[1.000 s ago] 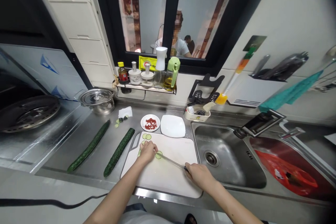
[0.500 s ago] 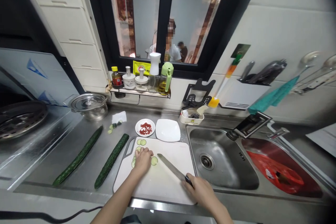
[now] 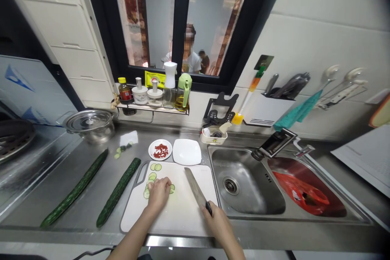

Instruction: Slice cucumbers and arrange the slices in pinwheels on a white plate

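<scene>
My right hand (image 3: 217, 219) grips the black handle of a kitchen knife (image 3: 195, 187). Its blade slants up and left over the right half of the white cutting board (image 3: 183, 215). On the board's left half, my left hand (image 3: 159, 193) is closed, fingers curled down over cucumber slices (image 3: 172, 189) that peek out at its right side. More cucumber slices (image 3: 152, 176) lie to its left and above it. What sits under the palm is hidden. Two whole cucumbers (image 3: 118, 193) lie on the steel counter left of the board.
Behind the board stand a small plate of chopped red pieces (image 3: 167, 149) and a white square plate (image 3: 187, 151). A double sink (image 3: 250, 183) lies to the right, a lidded pot (image 3: 91, 126) at back left. Seasoning jars (image 3: 155, 96) line a shelf below the window.
The knife has moved right, away from the slices, and its blade points more steeply away from me. My left hand stays over the slices, its fingers more curled. The view has shifted right.
</scene>
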`<state>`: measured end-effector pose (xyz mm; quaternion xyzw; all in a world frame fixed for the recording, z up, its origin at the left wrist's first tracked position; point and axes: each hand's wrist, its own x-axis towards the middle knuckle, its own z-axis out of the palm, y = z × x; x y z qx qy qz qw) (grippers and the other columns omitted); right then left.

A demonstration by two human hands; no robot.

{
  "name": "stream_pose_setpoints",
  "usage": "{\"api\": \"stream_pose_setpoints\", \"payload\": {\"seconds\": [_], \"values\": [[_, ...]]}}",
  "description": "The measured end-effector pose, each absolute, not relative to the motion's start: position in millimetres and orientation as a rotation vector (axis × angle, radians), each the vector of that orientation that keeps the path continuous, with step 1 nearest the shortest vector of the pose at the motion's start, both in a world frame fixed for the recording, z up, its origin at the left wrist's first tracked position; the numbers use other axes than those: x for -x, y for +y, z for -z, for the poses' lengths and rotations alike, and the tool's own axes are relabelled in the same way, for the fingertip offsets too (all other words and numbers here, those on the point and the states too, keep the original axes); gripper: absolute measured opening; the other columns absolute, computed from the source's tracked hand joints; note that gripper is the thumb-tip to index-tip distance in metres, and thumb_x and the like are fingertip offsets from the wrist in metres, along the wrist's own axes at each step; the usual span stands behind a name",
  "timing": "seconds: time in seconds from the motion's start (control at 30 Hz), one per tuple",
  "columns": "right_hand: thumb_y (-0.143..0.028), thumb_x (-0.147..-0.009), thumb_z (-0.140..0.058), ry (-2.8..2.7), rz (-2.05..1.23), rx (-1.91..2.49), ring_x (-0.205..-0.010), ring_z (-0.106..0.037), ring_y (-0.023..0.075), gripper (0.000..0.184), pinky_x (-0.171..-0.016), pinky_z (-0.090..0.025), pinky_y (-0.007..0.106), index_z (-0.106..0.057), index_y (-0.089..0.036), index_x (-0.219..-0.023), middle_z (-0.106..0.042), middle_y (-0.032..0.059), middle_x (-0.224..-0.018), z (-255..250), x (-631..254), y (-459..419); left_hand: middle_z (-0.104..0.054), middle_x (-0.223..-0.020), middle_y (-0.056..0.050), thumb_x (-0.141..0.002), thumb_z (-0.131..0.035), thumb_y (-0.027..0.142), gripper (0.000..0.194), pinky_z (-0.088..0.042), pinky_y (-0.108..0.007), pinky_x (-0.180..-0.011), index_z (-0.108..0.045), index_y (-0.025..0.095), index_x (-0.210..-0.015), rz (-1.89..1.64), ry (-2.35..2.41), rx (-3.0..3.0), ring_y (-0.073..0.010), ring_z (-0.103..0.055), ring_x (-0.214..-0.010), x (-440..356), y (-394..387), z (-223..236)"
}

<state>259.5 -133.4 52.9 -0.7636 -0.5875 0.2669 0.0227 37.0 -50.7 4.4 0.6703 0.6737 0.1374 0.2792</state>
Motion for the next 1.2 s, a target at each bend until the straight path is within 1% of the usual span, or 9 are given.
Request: {"api": "stream_pose_setpoints", "payload": {"seconds": [0.17, 0.27, 0.37, 0.47, 0.7, 0.93, 1.07, 1.2], "values": [[-0.035, -0.095, -0.039, -1.766, -0.891, 2.372, -0.083, -0.064, 0.0167, 0.025, -0.063, -0.037, 0.021, -0.061, -0.022, -0.090, -0.071, 0.0044, -0.088, -55.5, -259.1, -136.9, -0.071, -0.094, -0.002, -0.084, -0.048, 0.018, 0.019, -0.035, -0.029, -0.083, -0.066, 0.023, -0.090, -0.536, 1.833, -1.667, -0.0187, -0.061, -0.094, -23.5, -61.1, -5.7], [-0.037, -0.095, -0.040, -1.756, -0.899, 2.374, -0.084, -0.064, 0.0167, 0.026, -0.064, -0.038, 0.020, -0.060, -0.022, -0.091, -0.071, 0.0047, -0.090, -52.9, -259.0, -136.7, -0.071, -0.088, 0.000, -0.083, -0.050, 0.021, 0.018, -0.036, -0.028, -0.080, -0.066, 0.023, -0.090, -0.606, 1.833, -1.607, -0.0175, -0.063, -0.087, -9.8, -69.8, -4.2], [-0.037, -0.095, -0.039, -1.765, -0.918, 2.326, -0.083, -0.064, 0.0162, 0.027, -0.063, -0.037, 0.020, -0.060, -0.021, -0.090, -0.071, 0.0049, -0.088, -47.8, -258.5, -135.4, -0.071, -0.081, 0.001, -0.082, -0.051, 0.024, 0.017, -0.036, -0.028, -0.077, -0.066, 0.024, -0.089, -0.585, 1.874, -1.549, -0.0172, -0.064, -0.081, 4.5, -77.5, -1.3], [-0.037, -0.095, -0.040, -1.765, -0.915, 2.309, -0.080, -0.064, 0.0162, 0.027, -0.061, -0.036, 0.020, -0.060, -0.021, -0.088, -0.071, 0.0051, -0.085, -44.4, -256.6, -135.0, -0.071, -0.081, 0.002, -0.082, -0.051, 0.025, 0.017, -0.036, -0.029, -0.078, -0.067, 0.025, -0.090, -0.541, 1.943, -1.495, -0.0180, -0.064, -0.082, 17.1, -81.8, 1.8], [-0.036, -0.094, -0.041, -1.783, -0.917, 2.299, -0.075, -0.062, 0.0158, 0.026, -0.061, -0.035, 0.020, -0.060, -0.021, -0.084, -0.070, 0.0044, -0.081, -45.2, -252.9, -136.3, -0.072, -0.091, 0.000, -0.081, -0.053, 0.025, 0.018, -0.036, -0.032, -0.082, -0.066, 0.025, -0.094, -0.499, 2.012, -1.404, -0.0207, -0.063, -0.094, 36.1, -77.2, 6.4], [-0.039, -0.093, -0.041, -1.784, -0.946, 2.309, -0.077, -0.062, 0.0165, 0.028, -0.063, -0.036, 0.021, -0.059, -0.020, -0.084, -0.070, 0.0058, -0.086, -38.7, -254.2, -134.7, -0.072, -0.089, -0.001, -0.081, -0.054, 0.024, 0.020, -0.034, -0.033, -0.081, -0.066, 0.025, -0.096, -0.435, 2.096, -1.404, -0.0210, -0.063, -0.091, 43.7, -72.7, 14.5], [-0.038, -0.093, -0.040, -1.782, -0.945, 2.276, -0.076, -0.061, 0.0171, 0.028, -0.063, -0.037, 0.022, -0.059, -0.019, -0.084, -0.070, 0.0067, -0.085, -33.1, -255.4, -134.6, -0.072, -0.090, -0.001, -0.081, -0.054, 0.026, 0.019, -0.032, -0.033, -0.080, -0.066, 0.025, -0.097, -0.415, 2.104, -1.412, -0.0207, -0.062, -0.091, 45.2, -73.2, 18.8], [-0.038, -0.093, -0.039, -1.802, -0.943, 2.280, -0.076, -0.062, 0.0177, 0.030, -0.064, -0.037, 0.023, -0.060, -0.019, -0.087, -0.070, 0.0068, -0.083, -36.1, -253.4, -133.3, -0.071, -0.085, -0.001, -0.083, -0.053, 0.025, 0.019, -0.032, -0.031, -0.078, -0.066, 0.024, -0.096, -0.406, 2.127, -1.468, -0.0205, -0.062, -0.089, 44.7, -73.5, 17.4]]}}
